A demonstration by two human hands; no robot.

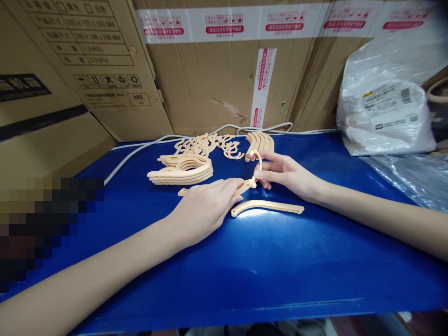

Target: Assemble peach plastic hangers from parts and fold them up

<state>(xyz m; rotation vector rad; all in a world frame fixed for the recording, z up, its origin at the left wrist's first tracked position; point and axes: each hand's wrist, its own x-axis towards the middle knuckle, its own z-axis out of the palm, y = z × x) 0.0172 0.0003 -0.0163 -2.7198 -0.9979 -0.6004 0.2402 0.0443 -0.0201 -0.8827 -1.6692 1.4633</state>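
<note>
My left hand (206,207) is closed over a cream plastic hanger arm (244,187), most of it hidden under the fingers. Between the thumb and fingers of my right hand (280,169) is a cream hanger hook (259,161), its base meeting the arm's end. Whether the two parts are joined I cannot tell. Just in front, another curved hanger arm (268,205) lies loose on the blue table (280,270). Beyond my left hand sits a stack of hanger pieces (180,175).
Loose hooks (199,143) lie in a heap at the back, beside a row of hanger arms (260,142). A white cable (140,142) runs along cardboard boxes (217,70). Plastic-wrapped goods (385,112) stand at the right.
</note>
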